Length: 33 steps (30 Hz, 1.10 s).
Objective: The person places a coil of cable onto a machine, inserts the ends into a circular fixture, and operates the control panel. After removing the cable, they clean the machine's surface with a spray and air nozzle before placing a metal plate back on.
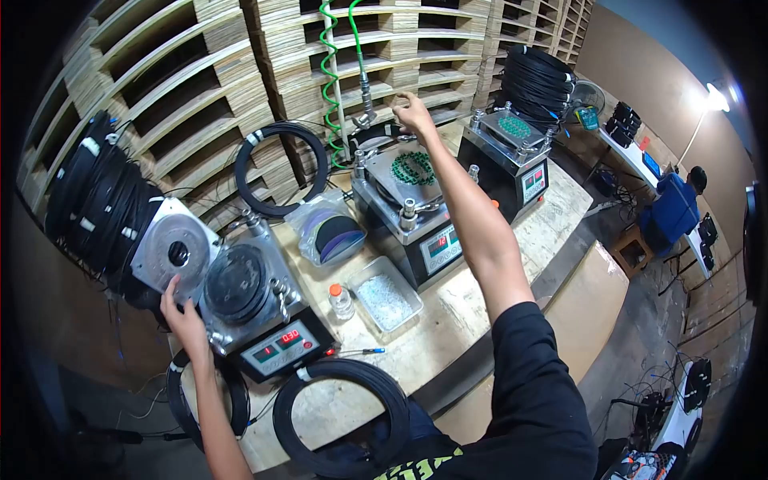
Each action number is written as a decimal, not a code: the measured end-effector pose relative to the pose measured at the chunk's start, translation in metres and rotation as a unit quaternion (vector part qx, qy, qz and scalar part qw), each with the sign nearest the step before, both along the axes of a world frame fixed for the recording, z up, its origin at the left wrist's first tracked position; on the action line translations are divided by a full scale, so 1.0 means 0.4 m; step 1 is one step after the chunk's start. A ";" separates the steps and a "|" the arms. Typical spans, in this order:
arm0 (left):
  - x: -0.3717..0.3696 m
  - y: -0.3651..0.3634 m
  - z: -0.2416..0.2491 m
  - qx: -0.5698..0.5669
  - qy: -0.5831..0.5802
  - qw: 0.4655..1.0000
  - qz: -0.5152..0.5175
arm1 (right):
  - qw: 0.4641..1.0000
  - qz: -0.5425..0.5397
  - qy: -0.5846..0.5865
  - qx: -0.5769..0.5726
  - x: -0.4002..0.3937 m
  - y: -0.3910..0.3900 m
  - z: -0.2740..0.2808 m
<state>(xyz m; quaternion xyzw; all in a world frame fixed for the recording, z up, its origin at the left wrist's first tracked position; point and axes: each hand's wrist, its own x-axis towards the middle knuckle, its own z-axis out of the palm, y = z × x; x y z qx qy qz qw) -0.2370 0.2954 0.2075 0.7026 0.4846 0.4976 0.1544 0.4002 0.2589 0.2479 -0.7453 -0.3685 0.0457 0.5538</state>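
Observation:
My left hand (184,318) is at the lower edge of a pale square plate (210,230) carrying a translucent round disc (164,240) with a dark centre hole. Its index fingertip touches the disc, and the thumb is spread apart. The plate tilts against black cable coils, beside the left polishing machine (276,356), whose round black platen (235,280) is exposed. My right hand (414,114) reaches above the back of the middle polishing machine (432,250), fingers partly bent and apart, with nothing visible in them. Left of it hangs a metal air blow gun (366,100) on a green hose.
A tray of clear liquid (388,300), an orange-capped bottle (341,302) and bagged discs (330,232) sit between the machines. A cable coil (340,416) lies at the front edge. Another machine (512,148) stands right. A person in blue (672,210) sits farther away.

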 end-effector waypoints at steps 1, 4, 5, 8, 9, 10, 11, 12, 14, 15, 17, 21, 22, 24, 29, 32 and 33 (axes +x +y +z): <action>-0.002 0.002 -0.004 0.003 -0.002 1.000 -0.007 | 1.000 -0.001 0.030 -0.002 0.040 0.028 -0.020; -0.020 0.025 -0.021 -0.011 -0.040 0.998 -0.054 | 0.995 0.009 0.082 -0.062 0.076 0.102 -0.024; -0.017 0.019 -0.016 -0.013 -0.030 0.998 -0.044 | 0.995 0.027 0.070 -0.073 0.080 0.120 -0.017; -0.029 0.026 -0.021 -0.045 -0.054 0.996 -0.061 | 0.999 0.017 -0.017 -0.031 0.163 0.259 -0.090; -0.024 0.026 -0.012 -0.072 -0.095 0.991 -0.063 | 0.999 0.019 -0.020 -0.018 0.166 0.286 -0.096; -0.015 0.008 0.000 -0.101 -0.134 0.984 -0.063 | 0.999 -0.005 -0.020 -0.029 0.174 0.321 -0.113; -0.002 -0.005 0.007 -0.130 -0.174 0.974 -0.064 | 0.999 -0.029 -0.021 -0.041 0.185 0.349 -0.128; 0.010 -0.010 0.012 -0.119 -0.182 0.973 -0.074 | 0.997 -0.037 -0.027 -0.064 0.183 0.357 -0.135; 0.036 -0.028 0.024 -0.120 -0.194 0.972 -0.062 | 0.992 -0.054 -0.038 -0.107 0.167 0.360 -0.133; 0.040 -0.030 0.031 -0.119 -0.201 0.971 -0.056 | 0.990 -0.081 -0.043 -0.109 0.166 0.366 -0.141; 0.031 -0.023 0.027 -0.113 -0.212 0.968 -0.074 | 0.983 -0.134 -0.058 -0.114 0.160 0.367 -0.147; -0.019 0.030 -0.030 -0.054 -0.155 0.983 -0.086 | 0.982 0.034 -0.140 -0.119 0.113 0.283 -0.053; 0.001 0.020 -0.018 -0.031 -0.138 0.987 -0.073 | 0.985 0.031 -0.154 -0.076 0.091 0.268 -0.035; 0.012 0.002 -0.003 -0.020 -0.129 0.990 -0.056 | 0.991 0.043 -0.126 -0.017 0.011 0.219 0.025; 0.008 0.014 -0.043 0.044 -0.147 0.988 0.000 | 0.977 0.182 0.028 0.110 -0.150 0.151 0.095; 0.019 0.001 -0.038 0.031 -0.150 0.987 0.046 | 0.942 0.302 0.119 0.087 -0.379 0.028 0.196; 0.018 0.006 -0.045 0.017 -0.169 0.984 0.047 | 0.916 0.354 0.168 0.081 -0.473 -0.014 0.222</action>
